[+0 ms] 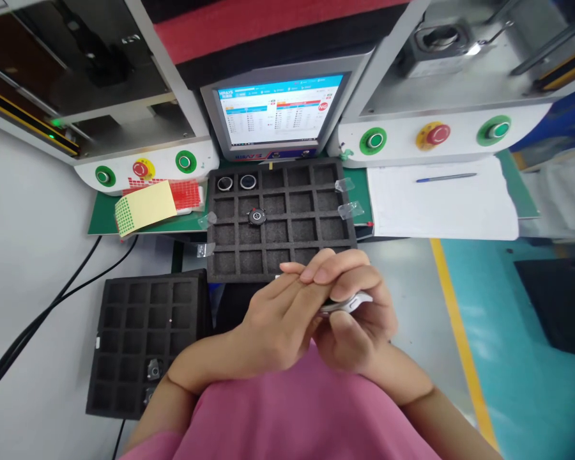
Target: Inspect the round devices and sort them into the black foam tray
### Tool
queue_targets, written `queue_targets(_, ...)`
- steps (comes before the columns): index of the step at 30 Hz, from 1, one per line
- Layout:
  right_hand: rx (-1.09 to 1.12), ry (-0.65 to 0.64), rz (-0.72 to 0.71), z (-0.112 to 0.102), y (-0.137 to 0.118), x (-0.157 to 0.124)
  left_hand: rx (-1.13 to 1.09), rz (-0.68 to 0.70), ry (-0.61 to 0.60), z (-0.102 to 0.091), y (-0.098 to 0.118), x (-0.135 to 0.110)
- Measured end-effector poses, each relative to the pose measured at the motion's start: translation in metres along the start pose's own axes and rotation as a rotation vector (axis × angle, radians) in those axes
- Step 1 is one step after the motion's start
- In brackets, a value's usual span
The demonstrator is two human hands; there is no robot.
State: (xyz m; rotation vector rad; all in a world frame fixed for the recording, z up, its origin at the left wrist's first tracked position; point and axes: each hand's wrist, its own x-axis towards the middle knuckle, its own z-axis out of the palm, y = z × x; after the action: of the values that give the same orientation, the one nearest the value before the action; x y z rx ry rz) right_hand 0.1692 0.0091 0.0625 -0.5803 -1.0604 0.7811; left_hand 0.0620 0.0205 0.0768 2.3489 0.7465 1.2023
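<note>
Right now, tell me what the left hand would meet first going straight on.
Likely the right hand, holding the silver watch; overlap with the left hand leaves depth unclear.

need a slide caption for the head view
Left hand and right hand meet around a silvery watch body near a foam tray.

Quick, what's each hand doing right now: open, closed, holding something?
Left hand: up against the right hand; can't tell whether it grips anything.
Right hand: closed, holding a silver watch case by its edge.
</note>
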Motion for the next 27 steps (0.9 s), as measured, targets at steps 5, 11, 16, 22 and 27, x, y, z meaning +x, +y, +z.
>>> queue_targets(5,0.043,0.064,-0.044,0.007,0.006,-0.002,-0.005,-0.003,0.009,0.003,-0.001,0.0)
queue_targets(11,-0.072,0.008,-0.033,0.002,-0.001,0.0,-0.204,-0.173,-0.068,-0.008,0.001,0.003)
queue_targets(16,-0.429,-0.288,-0.087,-0.015,-0.027,0.007,-0.607,-0.329,-0.072,-0.013,-0.001,0.004)
queue_targets(22,-0.612,-0.352,-0.185,-0.018,-0.042,0.01,-0.865,-0.332,-0.038,-0.008,-0.004,0.0)
queue_targets(27,-0.682,-0.348,-0.212,-0.015,-0.043,0.012,-0.935,-0.359,-0.047,-0.007,-0.003,-0.001)
